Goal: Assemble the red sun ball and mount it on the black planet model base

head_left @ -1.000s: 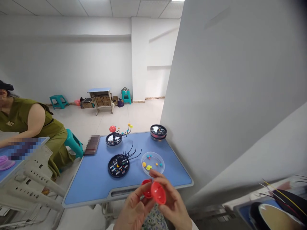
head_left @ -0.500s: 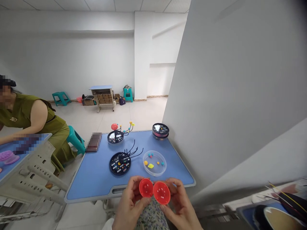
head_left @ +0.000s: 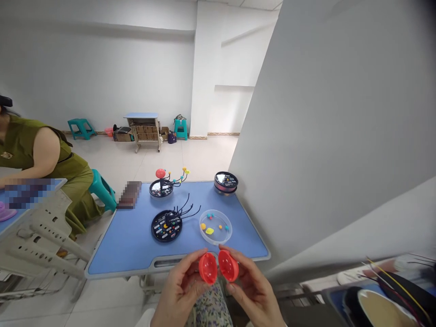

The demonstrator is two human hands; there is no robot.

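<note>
Gripping a hollow red half-shell [head_left: 207, 268] in the left hand [head_left: 180, 287] and a matching half-shell [head_left: 228, 266] in the right hand [head_left: 254, 290], both hands closed, the two shells just apart, above the near edge of the blue tabletop [head_left: 116, 254]. Some fingertips hidden behind the shells. Farther along the tabletop, a clear round dish [head_left: 215, 227] of small coloured pieces, a black disc with bent black wires [head_left: 166, 225], a black disc with a red ball on wires [head_left: 161, 187], and a dark round spool [head_left: 225, 182]. By the far left corner, a brownish block [head_left: 130, 194], too pixelated to make out.
</note>
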